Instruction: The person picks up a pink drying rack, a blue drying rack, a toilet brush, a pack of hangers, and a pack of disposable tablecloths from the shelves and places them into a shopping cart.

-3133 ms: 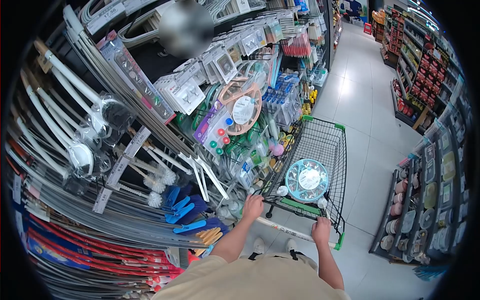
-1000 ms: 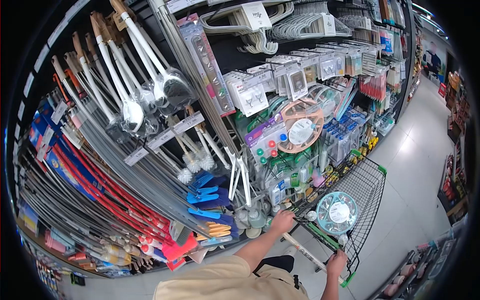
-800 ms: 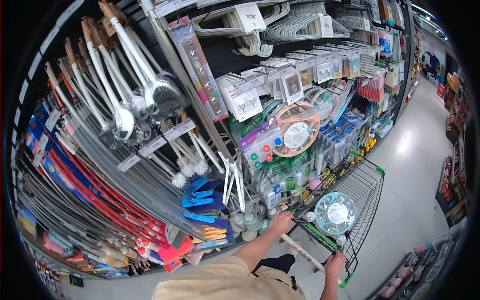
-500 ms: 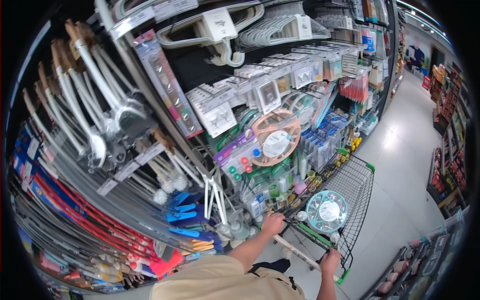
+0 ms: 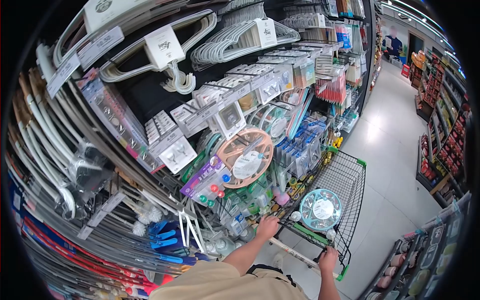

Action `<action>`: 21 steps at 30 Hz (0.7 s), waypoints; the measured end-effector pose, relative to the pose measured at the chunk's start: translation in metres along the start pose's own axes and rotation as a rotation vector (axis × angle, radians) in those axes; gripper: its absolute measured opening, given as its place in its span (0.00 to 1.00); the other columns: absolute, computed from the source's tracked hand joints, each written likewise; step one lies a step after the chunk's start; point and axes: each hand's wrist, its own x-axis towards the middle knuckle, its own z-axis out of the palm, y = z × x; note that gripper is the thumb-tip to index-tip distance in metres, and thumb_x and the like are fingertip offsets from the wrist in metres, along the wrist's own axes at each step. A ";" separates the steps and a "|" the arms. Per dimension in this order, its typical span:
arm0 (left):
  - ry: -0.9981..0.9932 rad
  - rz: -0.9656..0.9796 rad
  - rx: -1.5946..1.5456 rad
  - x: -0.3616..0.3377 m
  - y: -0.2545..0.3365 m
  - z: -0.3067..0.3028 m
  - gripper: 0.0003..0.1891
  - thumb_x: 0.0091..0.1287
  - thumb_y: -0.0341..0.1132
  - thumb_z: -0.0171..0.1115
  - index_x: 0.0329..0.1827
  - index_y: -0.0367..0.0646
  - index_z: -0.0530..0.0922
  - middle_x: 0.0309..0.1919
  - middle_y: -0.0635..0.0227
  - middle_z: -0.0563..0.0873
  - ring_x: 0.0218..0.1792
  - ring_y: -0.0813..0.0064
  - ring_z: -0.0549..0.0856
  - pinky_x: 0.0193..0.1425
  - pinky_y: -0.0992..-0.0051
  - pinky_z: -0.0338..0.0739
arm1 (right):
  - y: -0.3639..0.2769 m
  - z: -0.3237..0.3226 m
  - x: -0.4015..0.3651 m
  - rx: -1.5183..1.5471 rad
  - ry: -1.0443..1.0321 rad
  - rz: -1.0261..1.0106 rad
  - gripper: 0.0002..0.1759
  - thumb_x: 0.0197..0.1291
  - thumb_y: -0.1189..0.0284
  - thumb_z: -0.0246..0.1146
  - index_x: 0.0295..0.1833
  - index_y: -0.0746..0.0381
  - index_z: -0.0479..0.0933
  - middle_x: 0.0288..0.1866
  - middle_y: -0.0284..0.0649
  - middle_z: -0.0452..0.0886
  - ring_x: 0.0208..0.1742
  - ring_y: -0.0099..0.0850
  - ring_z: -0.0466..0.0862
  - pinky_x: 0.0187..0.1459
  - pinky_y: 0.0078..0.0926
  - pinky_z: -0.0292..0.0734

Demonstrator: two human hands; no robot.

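Fingers curled, my left hand (image 5: 267, 227) is closed on the left end of the shopping cart's handle bar (image 5: 295, 253). My right hand (image 5: 328, 260) grips the right end of the same bar. In front of them extends the black wire shopping cart (image 5: 350, 182) with green corner pieces. A round light-blue plastic item (image 5: 320, 210) with a white label, wrapped in clear packaging, lies in the cart close to the handle.
Close on the left runs a shelf wall with hangers (image 5: 245, 40), hooks (image 5: 178, 154), a round peach-coloured item (image 5: 245, 157) and long-handled brushes (image 5: 55, 165). A tiled aisle (image 5: 382, 135) stretches ahead. More shelves (image 5: 445, 125) line the right, and a person (image 5: 392, 44) is far off.
The shelf goods on the left have come nearer and slid left and down in view as I and the cart move forward. Both hands keep their grip on the handle.
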 end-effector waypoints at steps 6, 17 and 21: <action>-0.046 0.015 -0.014 0.041 0.014 0.007 0.11 0.68 0.34 0.57 0.48 0.46 0.85 0.55 0.67 0.87 0.62 0.68 0.81 0.74 0.59 0.63 | 0.015 0.003 0.038 -0.016 0.018 0.011 0.15 0.55 0.80 0.60 0.49 0.68 0.81 0.46 0.53 0.82 0.54 0.50 0.78 0.67 0.48 0.67; -0.011 0.050 -0.029 0.117 0.043 0.030 0.11 0.67 0.34 0.58 0.48 0.46 0.86 0.52 0.67 0.88 0.59 0.67 0.83 0.73 0.60 0.64 | 0.046 -0.003 0.111 -0.017 0.060 0.008 0.12 0.54 0.79 0.60 0.45 0.67 0.80 0.42 0.52 0.81 0.52 0.50 0.78 0.66 0.48 0.67; -0.018 0.054 -0.013 0.148 0.058 0.038 0.11 0.67 0.35 0.58 0.48 0.47 0.86 0.52 0.68 0.88 0.59 0.68 0.83 0.71 0.60 0.65 | 0.060 -0.007 0.144 -0.020 0.038 0.016 0.13 0.53 0.79 0.60 0.46 0.66 0.80 0.42 0.51 0.82 0.53 0.49 0.78 0.65 0.47 0.68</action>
